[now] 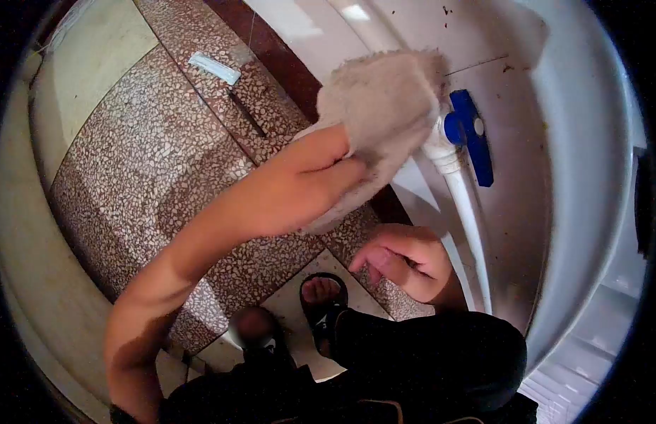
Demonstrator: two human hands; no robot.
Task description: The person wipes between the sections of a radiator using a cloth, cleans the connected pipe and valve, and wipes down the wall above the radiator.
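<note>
The left hand [310, 184] is closed on a beige cloth [384, 99], with the thumb side in view and the other fingers partly hidden by the fabric; the cloth spreads up and to the right from that hand, its bulk lying over a stretch of the white pipe [463, 201], though whether it presses on the pipe there I cannot tell; the pipe's long axis slants from the top of the view down toward the right leg, and the blue valve handle [476, 141] lies just right of the cloth, its length running roughly along the pipe; the cloth-bearing left hand seems the better placed for the covered stretch, while the right hand [405, 261] hangs lower, left of the pipe's lower run, fingers loosely curled with nothing visible in them; at the right a large white curved rim [609, 233] may belong to a basin or tub, and what it holds, if anything, cannot be told; on the speckled floor [158, 134], beyond the left forearm, lie a pale packet [213, 68], its contents unseen, and a thin dark stick [246, 114] near it.
</note>
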